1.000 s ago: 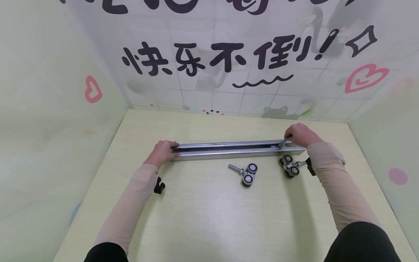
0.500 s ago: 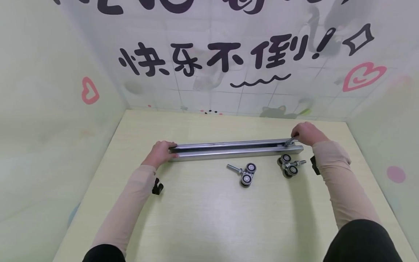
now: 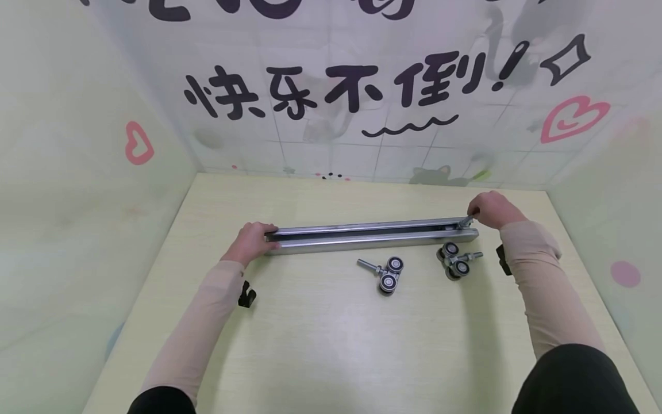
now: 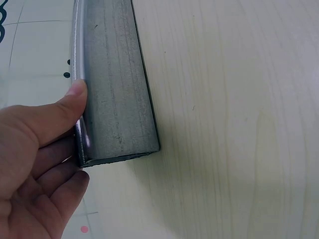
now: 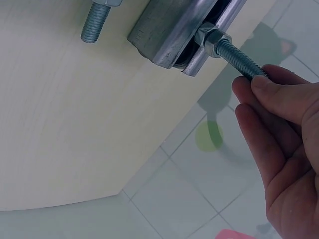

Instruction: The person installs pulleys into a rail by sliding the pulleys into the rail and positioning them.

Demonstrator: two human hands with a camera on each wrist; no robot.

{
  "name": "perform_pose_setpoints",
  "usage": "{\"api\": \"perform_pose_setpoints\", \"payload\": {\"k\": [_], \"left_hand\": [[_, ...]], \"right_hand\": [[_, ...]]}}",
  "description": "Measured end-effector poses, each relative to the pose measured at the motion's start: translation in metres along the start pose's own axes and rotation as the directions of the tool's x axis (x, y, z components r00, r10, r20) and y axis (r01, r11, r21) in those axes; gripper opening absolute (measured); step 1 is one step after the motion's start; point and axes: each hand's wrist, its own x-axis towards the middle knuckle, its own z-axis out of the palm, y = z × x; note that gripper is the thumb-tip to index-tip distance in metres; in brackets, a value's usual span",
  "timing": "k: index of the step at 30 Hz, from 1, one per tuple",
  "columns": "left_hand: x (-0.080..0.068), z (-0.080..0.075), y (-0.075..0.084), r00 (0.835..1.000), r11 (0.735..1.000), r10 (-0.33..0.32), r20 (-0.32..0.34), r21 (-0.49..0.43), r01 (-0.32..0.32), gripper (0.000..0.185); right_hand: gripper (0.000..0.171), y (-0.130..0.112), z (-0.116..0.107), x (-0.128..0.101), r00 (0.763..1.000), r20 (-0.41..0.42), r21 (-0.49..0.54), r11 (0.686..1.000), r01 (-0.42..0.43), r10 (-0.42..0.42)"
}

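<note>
A slotted metal rail lies across the table, its open channel facing up. My left hand holds its left end; in the left wrist view the thumb lies on the rail's edge, fingers beneath. At the right end, my right hand pinches the threaded bolt of a roller trolley between thumb and fingertips. A nut sits at the slot, and the trolley's wheels are mostly hidden inside the channel. Two more roller trolleys lie in front of the rail, one near the middle and one further right.
The pale wooden table meets a printed back wall behind the rail and side walls at left and right. In the right wrist view, a loose trolley's bolt shows beside the rail end.
My right hand has slid the trolley rightward along the channel to the rail's right end. The left hand keeps its hold, and the two loose trolleys stay in place.
</note>
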Motion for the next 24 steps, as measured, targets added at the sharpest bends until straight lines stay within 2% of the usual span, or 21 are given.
{"api": "perform_pose_setpoints", "payload": {"k": [9, 14, 19, 24], "left_hand": [[-0.001, -0.002, 0.000, 1.000, 1.000, 0.013, -0.006, 0.001, -0.013, 0.051], [-0.002, -0.002, -0.001, 1.000, 1.000, 0.020, -0.011, 0.003, -0.020, 0.050], [-0.003, -0.003, 0.000, 0.999, 1.000, 0.025, -0.020, 0.000, -0.025, 0.050], [-0.004, -0.003, 0.001, 0.999, 1.000, 0.028, -0.025, 0.001, -0.028, 0.050]], "right_hand": [[0.014, -0.009, -0.006, 0.002, 0.998, 0.042, -0.034, 0.999, 0.042, -0.041], [0.031, -0.027, -0.008, 0.012, 0.995, 0.073, -0.067, 0.996, 0.066, -0.061], [0.045, -0.044, 0.006, 0.027, 0.991, 0.128, -0.021, 0.999, 0.041, -0.038], [0.054, -0.055, 0.030, 0.037, 0.986, 0.159, -0.015, 0.998, 0.063, -0.060]]}}
